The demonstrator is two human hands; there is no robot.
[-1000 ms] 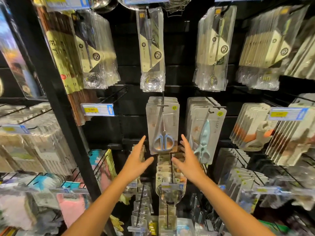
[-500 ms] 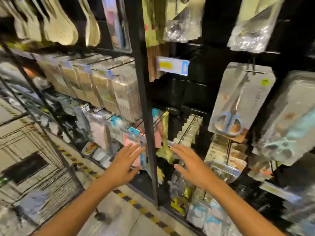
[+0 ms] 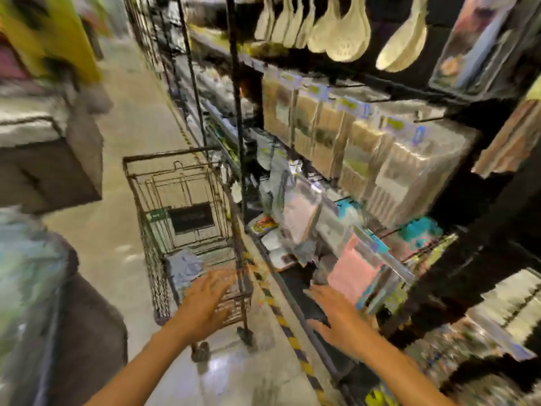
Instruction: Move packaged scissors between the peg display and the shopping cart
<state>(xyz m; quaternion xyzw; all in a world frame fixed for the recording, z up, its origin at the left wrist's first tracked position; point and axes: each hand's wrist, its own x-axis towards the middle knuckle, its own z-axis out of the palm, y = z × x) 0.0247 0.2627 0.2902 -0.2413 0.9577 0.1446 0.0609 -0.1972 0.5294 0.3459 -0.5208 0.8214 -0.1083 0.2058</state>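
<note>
Two empty hands, left hand (image 3: pixel 206 306) and right hand (image 3: pixel 336 316), near one shopping cart (image 3: pixel 175 200).

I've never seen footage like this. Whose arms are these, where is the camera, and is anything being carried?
No machine here: a person wears a wide-angle camera on the head, so you look down their own arms. The left hand reaches over a wire shopping cart standing in the aisle; something pale lies in the cart, too blurred to name. The right hand hovers by the store shelving, hung with packaged goods and pale ladles. Both hands are open and hold nothing.
</note>
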